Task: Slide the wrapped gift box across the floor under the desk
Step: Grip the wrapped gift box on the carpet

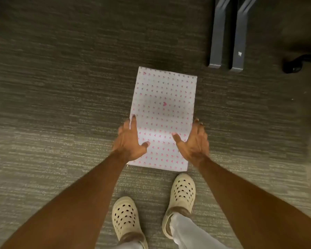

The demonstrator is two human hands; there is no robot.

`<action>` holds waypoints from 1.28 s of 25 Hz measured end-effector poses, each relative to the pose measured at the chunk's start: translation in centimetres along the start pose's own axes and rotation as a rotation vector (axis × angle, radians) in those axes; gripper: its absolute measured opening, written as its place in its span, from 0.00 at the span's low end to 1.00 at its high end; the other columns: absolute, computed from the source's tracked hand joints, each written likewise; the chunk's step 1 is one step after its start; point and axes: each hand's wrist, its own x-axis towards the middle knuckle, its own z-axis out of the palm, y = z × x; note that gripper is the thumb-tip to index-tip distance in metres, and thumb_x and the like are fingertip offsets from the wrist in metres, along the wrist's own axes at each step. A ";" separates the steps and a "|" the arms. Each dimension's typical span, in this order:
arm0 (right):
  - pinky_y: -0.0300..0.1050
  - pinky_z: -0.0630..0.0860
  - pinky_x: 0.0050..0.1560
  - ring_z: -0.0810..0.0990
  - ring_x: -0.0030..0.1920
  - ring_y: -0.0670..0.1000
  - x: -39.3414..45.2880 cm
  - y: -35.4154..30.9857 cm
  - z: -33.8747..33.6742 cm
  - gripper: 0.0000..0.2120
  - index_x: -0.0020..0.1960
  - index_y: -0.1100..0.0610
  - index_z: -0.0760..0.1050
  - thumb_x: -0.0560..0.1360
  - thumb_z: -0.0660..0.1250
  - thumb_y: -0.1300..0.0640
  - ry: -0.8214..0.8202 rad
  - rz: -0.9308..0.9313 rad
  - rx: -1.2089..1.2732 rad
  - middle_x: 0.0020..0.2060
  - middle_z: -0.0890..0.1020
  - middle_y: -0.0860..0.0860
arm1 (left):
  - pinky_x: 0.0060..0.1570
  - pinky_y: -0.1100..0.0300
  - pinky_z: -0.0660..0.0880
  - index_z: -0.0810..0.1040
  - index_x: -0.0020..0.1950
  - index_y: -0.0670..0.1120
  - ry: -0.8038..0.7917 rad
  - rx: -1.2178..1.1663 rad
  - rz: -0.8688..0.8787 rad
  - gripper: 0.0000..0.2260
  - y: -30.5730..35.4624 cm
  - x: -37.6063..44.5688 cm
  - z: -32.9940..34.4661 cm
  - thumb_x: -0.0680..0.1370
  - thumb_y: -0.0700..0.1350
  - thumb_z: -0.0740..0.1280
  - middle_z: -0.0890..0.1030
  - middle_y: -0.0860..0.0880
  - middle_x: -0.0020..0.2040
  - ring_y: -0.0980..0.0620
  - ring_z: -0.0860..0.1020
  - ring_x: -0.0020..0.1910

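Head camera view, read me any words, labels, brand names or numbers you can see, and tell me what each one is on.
None can be read.
wrapped gift box: only a printed pattern of small pink hearts, no lettering.
grey desk leg: a small white sticker, too small and blurred to read.
cream clogs: no brand mark visible.

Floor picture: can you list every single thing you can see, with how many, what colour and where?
gift box: one, white with pink hearts, flat on the carpet in the middle.
carpet: one, grey-brown stripes, covering the whole floor.
desk feet: two, dark grey bars, upper right, beyond the box.
chair base: one, black, far right edge, only partly seen.
shoes: two, cream with holes, on the carpet just behind the box.
trouser legs: two, pale, bottom edge.
left hand: one, pressed on the box's left side.
right hand: one, pressed on the box's right side.
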 end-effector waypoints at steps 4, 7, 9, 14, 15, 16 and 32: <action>0.62 0.73 0.65 0.70 0.69 0.63 4.1 1.0 2.5 0.35 0.77 0.54 0.54 0.77 0.65 0.45 -0.087 0.141 0.285 0.71 0.68 0.58 | 0.66 0.48 0.68 0.62 0.75 0.47 0.102 -0.247 -0.093 0.32 -1.7 3.6 0.9 0.74 0.48 0.71 0.68 0.41 0.70 0.40 0.69 0.68; 0.61 0.76 0.62 0.73 0.66 0.64 6.2 1.4 3.3 0.28 0.75 0.53 0.60 0.78 0.65 0.49 -0.070 0.198 0.406 0.68 0.72 0.59 | 0.64 0.52 0.70 0.67 0.73 0.45 0.100 -0.387 -0.152 0.24 -2.2 6.0 1.3 0.78 0.42 0.66 0.74 0.41 0.69 0.39 0.73 0.66; 0.59 0.76 0.62 0.75 0.64 0.62 7.3 1.8 3.4 0.24 0.72 0.52 0.66 0.78 0.66 0.52 -0.055 0.223 0.487 0.66 0.75 0.57 | 0.61 0.55 0.71 0.69 0.72 0.44 0.111 -0.447 -0.222 0.21 -2.1 7.1 1.0 0.79 0.40 0.64 0.75 0.41 0.68 0.39 0.75 0.65; 0.56 0.80 0.54 0.80 0.57 0.57 8.7 3.1 3.2 0.15 0.63 0.49 0.75 0.77 0.69 0.53 -0.109 0.251 0.643 0.59 0.81 0.52 | 0.49 0.62 0.72 0.75 0.65 0.43 0.221 -0.487 -0.330 0.16 -0.7 8.1 1.1 0.77 0.37 0.64 0.80 0.41 0.60 0.40 0.79 0.58; 0.54 0.81 0.51 0.80 0.56 0.56 8.8 3.3 2.9 0.13 0.61 0.48 0.75 0.76 0.70 0.53 -0.111 0.244 0.665 0.58 0.81 0.51 | 0.48 0.61 0.72 0.75 0.64 0.44 0.243 -0.499 -0.333 0.15 -0.4 8.1 1.0 0.77 0.37 0.65 0.81 0.42 0.59 0.40 0.79 0.57; 0.51 0.80 0.48 0.80 0.55 0.55 8.8 3.4 2.5 0.13 0.60 0.48 0.76 0.76 0.70 0.54 -0.116 0.242 0.677 0.57 0.81 0.51 | 0.49 0.60 0.73 0.76 0.63 0.45 0.256 -0.521 -0.334 0.15 -0.1 8.1 0.9 0.77 0.37 0.65 0.81 0.42 0.59 0.40 0.79 0.57; 0.40 0.77 0.41 0.80 0.49 0.47 13.9 -6.7 -7.3 0.10 0.59 0.45 0.76 0.78 0.66 0.47 -0.058 0.043 0.724 0.51 0.80 0.44 | 0.28 0.71 0.71 0.75 0.53 0.49 0.243 -0.734 -0.168 0.11 0.9 12.8 -13.4 0.75 0.34 0.64 0.79 0.52 0.48 0.51 0.78 0.46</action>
